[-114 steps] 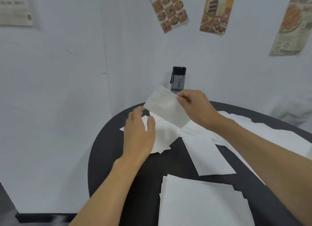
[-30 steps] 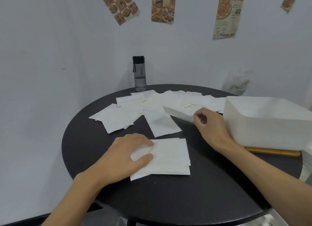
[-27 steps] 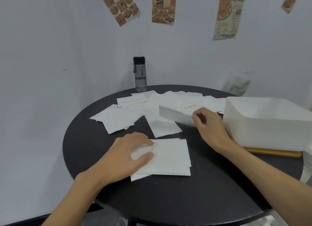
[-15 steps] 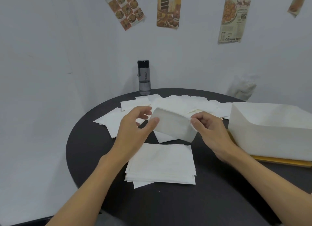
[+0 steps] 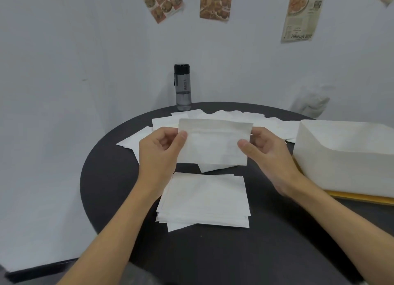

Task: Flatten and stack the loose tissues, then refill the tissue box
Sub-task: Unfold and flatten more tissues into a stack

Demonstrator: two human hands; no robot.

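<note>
A single tissue (image 5: 213,143) is now held up and stretched wide between both hands, where half a second ago it was slack and tilted. The left hand (image 5: 158,148), pressed on the stack (image 5: 204,199) a second ago, has been lifted off, and its thumb and fingers are pinched on the tissue's left edge. The right hand (image 5: 266,150) is pinched on the right edge in the same way. The sheet is hung upright just above and behind the stack, apart from it.

Flattening of this sheet is judged nearly done, and laying it on the stack is expected next. The stack is left unheld near the front of the table (image 5: 110,189), its lower sheets fanned out at the left corner, so squaring will probably be needed. Many loose tissues (image 5: 230,115) are spread across the far side, so the refill is judged a long way off.

The tissue box (image 5: 345,157) is stood at the right on something flat and yellow (image 5: 362,198). A bottle (image 5: 182,88) is stood at the back edge. Nothing is seen between tissue and stack.
</note>
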